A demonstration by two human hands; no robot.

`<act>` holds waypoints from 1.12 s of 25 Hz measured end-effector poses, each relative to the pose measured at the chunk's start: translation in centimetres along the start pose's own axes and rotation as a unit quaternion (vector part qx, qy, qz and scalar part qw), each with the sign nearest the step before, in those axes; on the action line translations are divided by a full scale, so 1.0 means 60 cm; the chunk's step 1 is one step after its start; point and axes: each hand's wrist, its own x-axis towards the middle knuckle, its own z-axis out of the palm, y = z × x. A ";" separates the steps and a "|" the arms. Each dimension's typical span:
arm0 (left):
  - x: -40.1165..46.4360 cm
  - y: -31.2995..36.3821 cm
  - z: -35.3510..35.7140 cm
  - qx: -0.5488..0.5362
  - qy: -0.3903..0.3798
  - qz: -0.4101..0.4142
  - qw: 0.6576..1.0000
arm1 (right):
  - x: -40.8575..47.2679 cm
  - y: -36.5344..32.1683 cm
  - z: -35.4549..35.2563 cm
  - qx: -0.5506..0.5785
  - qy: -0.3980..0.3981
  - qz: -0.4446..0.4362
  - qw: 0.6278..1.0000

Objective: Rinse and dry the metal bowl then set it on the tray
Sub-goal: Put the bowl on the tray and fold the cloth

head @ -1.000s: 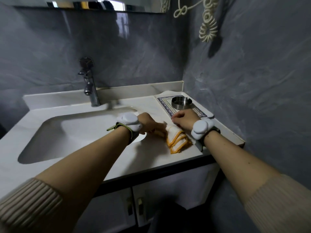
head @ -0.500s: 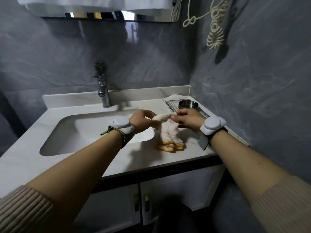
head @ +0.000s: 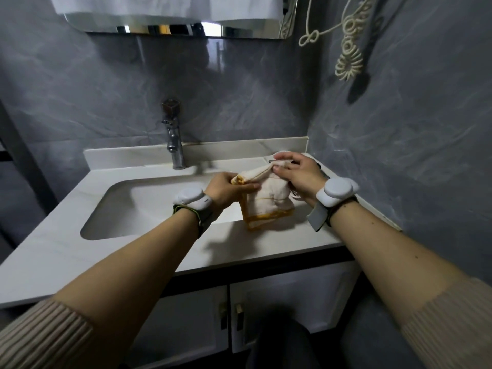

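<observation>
Both left hand (head: 226, 189) and right hand (head: 299, 173) grip cloth (head: 269, 201) above countertop (head: 266, 243) edge.

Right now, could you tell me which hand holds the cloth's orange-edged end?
The left hand, over the sink, pinches the cloth at its orange edge; the right hand holds a plain white part.

The room I'm working in is dim and grey, lit from above and behind me, so my arms throw soft shadows onto the countertop (head: 149, 251). Glare streaks the mirror (head: 186, 27) edge, and wide-angle distortion bends the frame's borders.
</observation>
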 end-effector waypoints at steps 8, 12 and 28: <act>-0.015 0.007 0.030 -0.065 -0.008 -0.056 0.996 | -0.021 0.035 0.003 0.143 0.050 0.105 0.983; -0.011 0.006 0.041 -0.098 -0.001 -0.071 0.993 | -0.039 0.041 0.004 0.114 -0.007 0.159 0.981; 0.029 -0.070 0.050 0.206 0.092 -0.072 0.972 | -0.045 0.082 -0.069 -0.246 0.027 0.085 0.965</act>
